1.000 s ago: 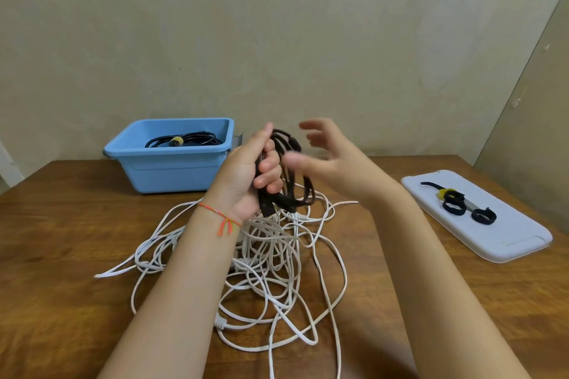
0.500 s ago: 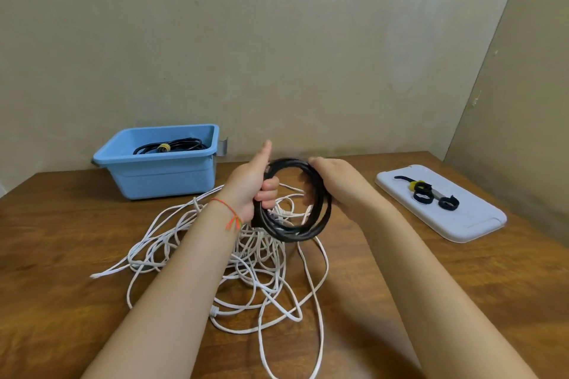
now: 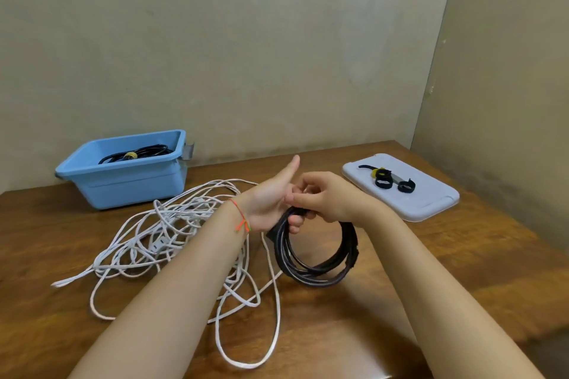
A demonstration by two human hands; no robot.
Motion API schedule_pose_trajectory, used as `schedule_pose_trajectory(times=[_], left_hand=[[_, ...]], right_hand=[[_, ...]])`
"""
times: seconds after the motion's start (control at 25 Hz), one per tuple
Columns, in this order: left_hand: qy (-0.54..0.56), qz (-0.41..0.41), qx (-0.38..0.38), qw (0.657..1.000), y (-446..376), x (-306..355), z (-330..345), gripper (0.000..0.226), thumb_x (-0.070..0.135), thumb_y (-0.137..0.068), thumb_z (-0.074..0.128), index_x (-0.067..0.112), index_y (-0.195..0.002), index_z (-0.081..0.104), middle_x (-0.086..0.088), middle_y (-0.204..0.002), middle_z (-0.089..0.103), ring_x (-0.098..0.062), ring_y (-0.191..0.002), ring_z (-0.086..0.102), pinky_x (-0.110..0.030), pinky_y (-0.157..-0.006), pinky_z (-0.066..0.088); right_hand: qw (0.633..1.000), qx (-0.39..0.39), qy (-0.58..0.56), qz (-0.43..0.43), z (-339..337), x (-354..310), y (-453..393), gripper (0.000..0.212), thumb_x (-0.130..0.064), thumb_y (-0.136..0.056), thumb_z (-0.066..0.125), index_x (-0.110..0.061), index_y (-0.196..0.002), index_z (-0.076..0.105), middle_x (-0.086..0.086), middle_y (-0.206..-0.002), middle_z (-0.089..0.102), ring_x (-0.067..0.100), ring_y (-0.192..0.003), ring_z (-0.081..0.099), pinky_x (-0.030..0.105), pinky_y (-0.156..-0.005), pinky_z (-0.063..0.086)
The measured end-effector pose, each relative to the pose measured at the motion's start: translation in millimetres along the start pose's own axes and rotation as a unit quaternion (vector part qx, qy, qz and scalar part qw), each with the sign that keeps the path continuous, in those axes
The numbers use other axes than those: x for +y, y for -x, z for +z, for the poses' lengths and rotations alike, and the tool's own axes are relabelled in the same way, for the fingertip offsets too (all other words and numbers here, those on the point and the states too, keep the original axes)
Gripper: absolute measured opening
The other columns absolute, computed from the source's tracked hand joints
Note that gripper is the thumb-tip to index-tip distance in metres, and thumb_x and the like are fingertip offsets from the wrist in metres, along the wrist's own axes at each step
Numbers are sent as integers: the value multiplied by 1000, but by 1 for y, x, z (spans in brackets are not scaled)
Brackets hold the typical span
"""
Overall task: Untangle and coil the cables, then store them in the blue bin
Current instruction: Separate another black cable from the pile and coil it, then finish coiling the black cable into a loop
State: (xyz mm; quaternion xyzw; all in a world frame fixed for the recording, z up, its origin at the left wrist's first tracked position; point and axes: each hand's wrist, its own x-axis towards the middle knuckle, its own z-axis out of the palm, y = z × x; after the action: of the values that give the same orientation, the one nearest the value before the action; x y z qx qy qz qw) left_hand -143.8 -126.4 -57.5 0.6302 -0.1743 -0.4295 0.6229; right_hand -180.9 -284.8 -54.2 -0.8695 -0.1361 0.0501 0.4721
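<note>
A person's left hand [image 3: 271,203] gripped the top of a coiled black cable [image 3: 317,251] above the middle of the wooden table [image 3: 462,271], its fingers curled through the loops and thumb raised, while the right hand [image 3: 326,197] pinched the same bundle at the top with bent fingertips. The coil hung unbound below both hands, its lower arc close to the tabletop. A tangled white cable [image 3: 172,224] sprawled just to its left, one strand running under the left forearm. The blue bin [image 3: 129,175], already holding a tied dark cable [image 3: 135,154], stood at the table's far left edge by the wall; loose hook-and-loop ties [image 3: 386,179] lay on a white tray [image 3: 431,203] at the far right. With no tie yet around the black coil, the loops could have sprung apart if either grip eased, and a carry to the bin would have passed over the white tangle, where a dangling loop could have snagged.
</note>
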Motion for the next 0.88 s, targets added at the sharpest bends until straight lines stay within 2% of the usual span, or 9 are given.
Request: schedule_pose_trajectory(times=[0.08, 0.16, 0.28, 0.4, 0.48, 0.56, 0.6, 0.68, 0.88], left_hand=[[-48, 14, 14, 999, -8, -9, 2, 53, 63, -95, 39, 15, -100, 60, -2, -67, 49, -14, -54, 45, -26, -57, 45], [-71, 14, 21, 997, -18, -17, 3, 33, 35, -98, 56, 9, -119, 52, 0, -64, 47, -14, -58, 51, -29, -63, 51], [-158, -6, 72, 985, -39, -24, 11, 16, 4, -94, 62, 5, -107, 54, -3, -62, 50, -15, -58, 56, -34, -68, 56], [-308, 9, 216, 927, -67, -27, 22, 10, 12, -90, 68, 11, -92, 58, -7, -66, 59, -17, -53, 57, -31, -62, 52], [-362, 26, 275, 890, -83, -32, 25, 12, 19, -89, 70, 14, -85, 60, -6, -68, 62, -18, -52, 57, -28, -55, 50], [-386, 28, 304, 871, -95, -38, 23, 13, 24, -87, 73, 17, -82, 63, -3, -72, 65, -19, -59, 58, -31, -61, 50], [-387, 25, 309, 869, -99, -41, 23, 12, 25, -86, 74, 18, -82, 65, -2, -72, 64, -19, -61, 58, -33, -64, 51], [-359, 22, 309, 881, -103, -43, 22, 10, 23, -85, 74, 17, -86, 66, -2, -70, 63, -18, -59, 56, -32, -60, 50], [-274, 12, 285, 918, -106, -42, 20, 24, 17, -82, 67, 19, -102, 55, -6, -77, 67, -18, -59, 54, -27, -50, 46]], right_hand=[[994, 54, -97, 22, -5, 20, 4, 24, -31, -93, 66, -9, -88, 62, 0, -57, 50, 14, -46, 33, 27, -43, 24], [985, 93, -140, 47, -10, 37, 6, 27, -30, -93, 67, -4, -89, 61, -2, -55, 45, 13, -45, 31, 27, -43, 23], [984, 112, -104, 90, -16, 57, 3, 34, -37, -91, 68, -3, -91, 61, 1, -60, 48, 14, -47, 34, 28, -44, 28], [978, 149, -40, 142, -27, 74, -2, 26, -34, -94, 60, -8, -90, 61, 6, -67, 57, 18, -55, 49, 32, -52, 42], [961, 230, 35, 151, -40, 87, -5, 22, -27, -93, 55, -7, -88, 64, 8, -76, 63, 22, -71, 58, 34, -63, 47], [915, 340, 135, 167, -58, 103, -10, 21, -22, -92, 53, -6, -96, 66, 12, -96, 64, 27, -93, 57, 37, -75, 47], [889, 373, 183, 191, -67, 111, -11, 22, -22, -93, 52, -7, -104, 64, 13, -109, 61, 29, -105, 53, 39, -83, 44], [860, 367, 254, 246, -75, 126, -14, 29, -26, -96, 51, -14, -121, 58, 12, -125, 51, 30, -119, 43, 41, -95, 38], [845, 332, 357, 219, -67, 146, -27, 30, -20, -98, 48, -22, -126, 56, 5, -129, 52, 26, -123, 40, 43, -99, 32]])
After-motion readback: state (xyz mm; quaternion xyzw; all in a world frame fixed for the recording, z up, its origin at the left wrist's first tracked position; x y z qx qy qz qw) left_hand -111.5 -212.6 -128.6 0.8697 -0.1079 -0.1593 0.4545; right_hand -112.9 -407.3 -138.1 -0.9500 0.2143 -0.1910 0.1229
